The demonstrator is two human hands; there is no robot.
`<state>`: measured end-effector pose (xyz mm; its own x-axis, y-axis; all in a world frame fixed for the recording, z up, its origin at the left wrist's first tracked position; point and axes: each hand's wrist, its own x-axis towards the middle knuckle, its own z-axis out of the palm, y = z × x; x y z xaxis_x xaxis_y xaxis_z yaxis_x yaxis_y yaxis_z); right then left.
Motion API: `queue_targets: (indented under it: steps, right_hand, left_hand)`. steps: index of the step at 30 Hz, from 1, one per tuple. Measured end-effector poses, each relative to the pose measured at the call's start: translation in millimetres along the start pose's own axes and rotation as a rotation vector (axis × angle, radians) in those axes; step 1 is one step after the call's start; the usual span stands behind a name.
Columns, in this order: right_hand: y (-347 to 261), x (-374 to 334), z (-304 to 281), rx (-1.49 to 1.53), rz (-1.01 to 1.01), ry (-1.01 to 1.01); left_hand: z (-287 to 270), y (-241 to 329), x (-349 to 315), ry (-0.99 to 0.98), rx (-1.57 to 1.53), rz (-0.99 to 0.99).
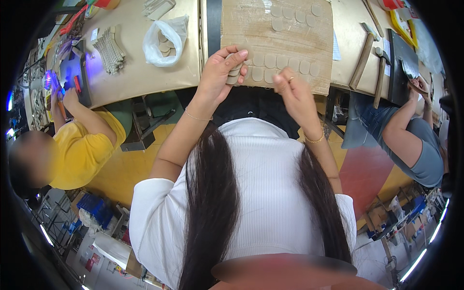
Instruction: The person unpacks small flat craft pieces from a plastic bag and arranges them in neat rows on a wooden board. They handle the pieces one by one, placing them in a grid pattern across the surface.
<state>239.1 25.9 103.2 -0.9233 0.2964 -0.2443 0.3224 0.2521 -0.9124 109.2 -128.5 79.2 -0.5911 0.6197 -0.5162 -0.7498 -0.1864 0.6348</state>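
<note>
My left hand is closed around a small stack of beige rounded pads, held over the near left part of a cardboard sheet. Pinched together, the fingers of my right hand hover at the sheet's near edge; whether anything is between them I cannot make out. Two rows of similar flat pads lie on the cardboard just beyond my hands. Farther off, near the sheet's far edge, sits another group of pads.
On the left stands an open white plastic bag with more pads inside, beside a pile of beige strips. Hammers lie to the right. Co-workers sit on either side, one in a yellow shirt, one in grey-blue.
</note>
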Motion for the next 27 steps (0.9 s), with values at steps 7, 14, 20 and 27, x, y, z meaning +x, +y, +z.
queue_targets:
  steps: [7,14,20,27]
  right_hand:
    - [3.9,-16.0,-42.4,-0.263,-0.060,0.042]
    - [23.9,-24.3,-64.2,-0.184,0.131,0.279]
    - [45.3,-21.2,-75.6,-0.121,0.252,0.394]
    - [54.7,-18.6,-74.5,-0.031,0.298,0.355]
  left_hand:
    - [1.7,2.2,1.5,-0.009,0.024,-0.004]
    - [0.8,1.9,5.6,-0.036,-0.028,0.016]
    - [1.3,2.4,5.4,-0.004,0.013,0.001]
    - [-2.8,2.1,7.3,0.008,-0.007,-0.003]
